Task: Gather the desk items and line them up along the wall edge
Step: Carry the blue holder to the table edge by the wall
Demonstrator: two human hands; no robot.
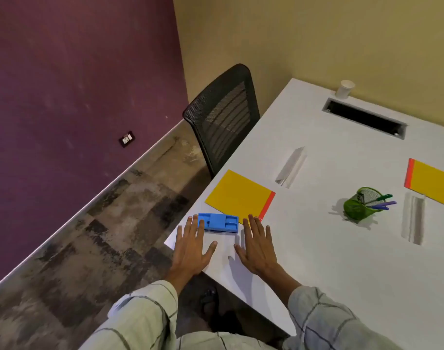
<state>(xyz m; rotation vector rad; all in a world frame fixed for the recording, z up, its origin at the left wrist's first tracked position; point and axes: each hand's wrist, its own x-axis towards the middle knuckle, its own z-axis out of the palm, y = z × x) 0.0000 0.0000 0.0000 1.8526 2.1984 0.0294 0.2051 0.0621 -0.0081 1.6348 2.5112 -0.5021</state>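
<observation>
Second yellow pad (435, 184) cut off at frame edge

A blue plastic tray (218, 223) with recessed compartments lies flat near the corner of the white surface (329, 261), just beside a yellow folder with an orange-red spine (238, 195). A second yellow folder of the same kind (433, 184) lies well apart at the right edge of view. Between them stands a green mesh pen holder (360, 207), tilted, holding green and purple pens (382, 202). Two clear ridge-shaped plastic pieces (291, 165) (413, 221) lie flat. A white paper cup (344, 89) stands upright by the wall.
</observation>
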